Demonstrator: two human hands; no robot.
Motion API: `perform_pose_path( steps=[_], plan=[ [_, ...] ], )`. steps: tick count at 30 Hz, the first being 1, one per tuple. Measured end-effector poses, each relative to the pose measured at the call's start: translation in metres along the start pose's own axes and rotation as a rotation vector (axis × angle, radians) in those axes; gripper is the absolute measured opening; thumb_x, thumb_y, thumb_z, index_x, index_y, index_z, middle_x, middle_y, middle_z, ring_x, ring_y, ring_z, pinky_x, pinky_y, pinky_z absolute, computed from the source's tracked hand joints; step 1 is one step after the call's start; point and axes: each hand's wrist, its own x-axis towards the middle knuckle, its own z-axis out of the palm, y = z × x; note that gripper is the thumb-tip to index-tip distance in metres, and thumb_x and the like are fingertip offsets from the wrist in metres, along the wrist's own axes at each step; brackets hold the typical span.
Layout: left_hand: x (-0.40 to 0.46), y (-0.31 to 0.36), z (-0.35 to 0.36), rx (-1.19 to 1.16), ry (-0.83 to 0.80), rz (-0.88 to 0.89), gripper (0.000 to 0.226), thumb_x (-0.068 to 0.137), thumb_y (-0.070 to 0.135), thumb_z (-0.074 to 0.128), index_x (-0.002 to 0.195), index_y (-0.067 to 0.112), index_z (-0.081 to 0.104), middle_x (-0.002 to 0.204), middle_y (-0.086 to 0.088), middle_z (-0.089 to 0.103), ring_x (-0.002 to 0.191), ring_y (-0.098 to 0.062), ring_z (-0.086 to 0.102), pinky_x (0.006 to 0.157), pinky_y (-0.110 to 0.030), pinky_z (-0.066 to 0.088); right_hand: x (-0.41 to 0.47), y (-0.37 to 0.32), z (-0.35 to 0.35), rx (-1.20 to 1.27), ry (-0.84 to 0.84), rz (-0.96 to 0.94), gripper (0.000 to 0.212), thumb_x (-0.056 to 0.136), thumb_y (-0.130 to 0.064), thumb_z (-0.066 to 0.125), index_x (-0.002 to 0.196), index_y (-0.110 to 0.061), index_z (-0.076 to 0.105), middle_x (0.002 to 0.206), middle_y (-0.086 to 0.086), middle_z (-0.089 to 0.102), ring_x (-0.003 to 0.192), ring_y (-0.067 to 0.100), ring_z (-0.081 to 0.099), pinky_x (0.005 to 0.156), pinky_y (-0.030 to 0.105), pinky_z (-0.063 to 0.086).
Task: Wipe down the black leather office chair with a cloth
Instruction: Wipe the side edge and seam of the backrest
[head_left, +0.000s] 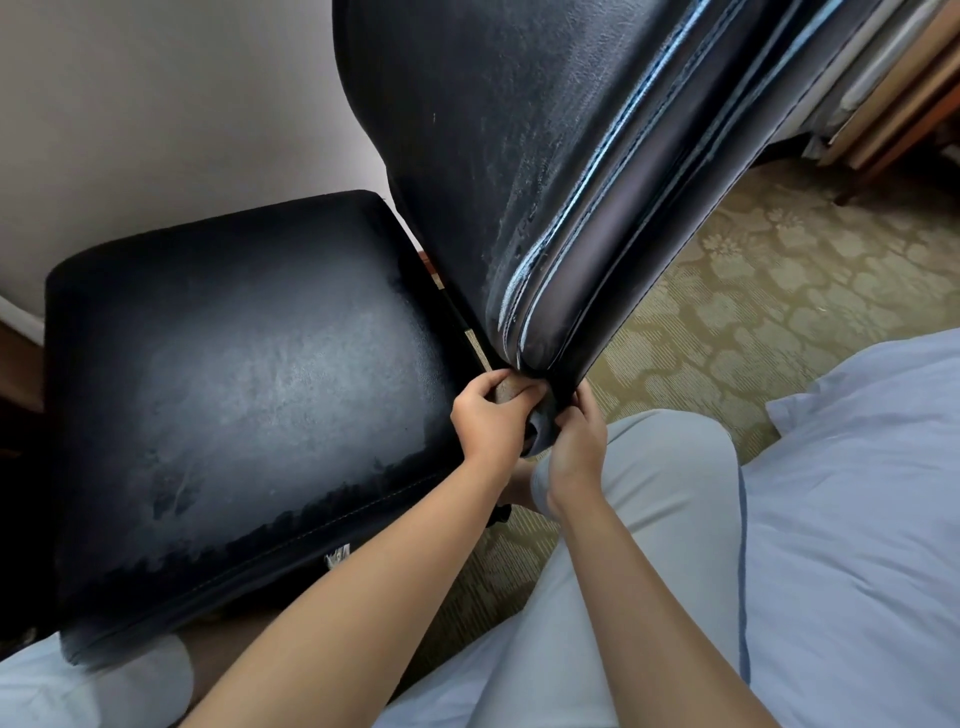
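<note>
head view: left hand (488, 423) and right hand (574, 441) both pinch the soft, limp cloth (537, 423) at the chair backrest (519, 156) bottom edge, bunching easily.

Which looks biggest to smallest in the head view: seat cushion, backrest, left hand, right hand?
1. backrest, though it is nearer the camera
2. seat cushion, close behind
3. left hand and right hand, about alike

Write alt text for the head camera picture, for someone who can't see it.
Two hands meet at the bottom corner of a black leather chair back: the left hand pinches a brownish cloth there, and the right hand grips the edge beside it. The dusty black seat lies to the left, over patterned carpet.
</note>
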Motion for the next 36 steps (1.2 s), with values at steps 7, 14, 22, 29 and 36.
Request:
perform_pose_path(
  steps=[7,14,22,29,36],
  plan=[
    [0.002,0.001,0.009,-0.067,0.049,-0.119,0.028,0.064,0.010,0.085,0.086,0.014,0.069,0.085,-0.005,0.073,0.086,-0.021,0.070,0.081,-0.039,0.058,0.002,0.002,0.003,0.045,0.018,0.030,0.060,0.078,0.011,0.026,0.117,-0.018,0.062,0.084,0.000,0.064,0.061,0.005,0.054,0.052,0.018,0.040],
    [0.011,0.004,0.007,0.031,-0.004,-0.097,0.034,0.064,0.008,0.086,0.093,0.007,0.070,0.088,-0.007,0.072,0.084,-0.018,0.069,0.077,-0.031,0.057,0.004,0.003,0.006,0.024,0.048,0.015,0.061,0.080,0.012,0.029,0.123,-0.019,0.058,0.115,0.000,0.066,0.103,0.009,0.062,0.082,0.021,0.048],
    [0.026,0.001,0.004,0.260,-0.007,-0.028,0.027,0.064,0.007,0.085,0.084,0.012,0.067,0.086,-0.005,0.070,0.084,-0.017,0.066,0.074,-0.024,0.052,0.009,-0.001,0.005,0.096,0.036,0.023,0.052,0.088,0.012,0.031,0.126,-0.013,0.055,0.118,0.003,0.064,0.099,0.004,0.062,0.079,0.015,0.049],
    [0.025,-0.004,0.009,0.510,-0.010,0.056,0.023,0.071,0.015,0.078,0.081,0.021,0.058,0.087,0.003,0.065,0.083,-0.017,0.061,0.072,-0.028,0.049,0.014,0.001,0.002,0.094,0.071,0.058,0.043,0.092,0.006,0.038,0.127,-0.013,0.055,0.120,-0.003,0.064,0.101,-0.002,0.062,0.090,0.019,0.049],
    [0.009,-0.002,-0.016,0.606,-0.038,0.009,0.022,0.073,0.016,0.078,0.081,0.019,0.057,0.081,0.006,0.058,0.079,-0.013,0.056,0.061,-0.022,0.039,0.016,0.012,0.007,-0.078,0.117,0.254,0.048,0.094,-0.004,0.038,0.137,-0.027,0.042,0.128,-0.005,0.053,0.099,0.007,0.054,0.081,0.023,0.043]
  ],
)
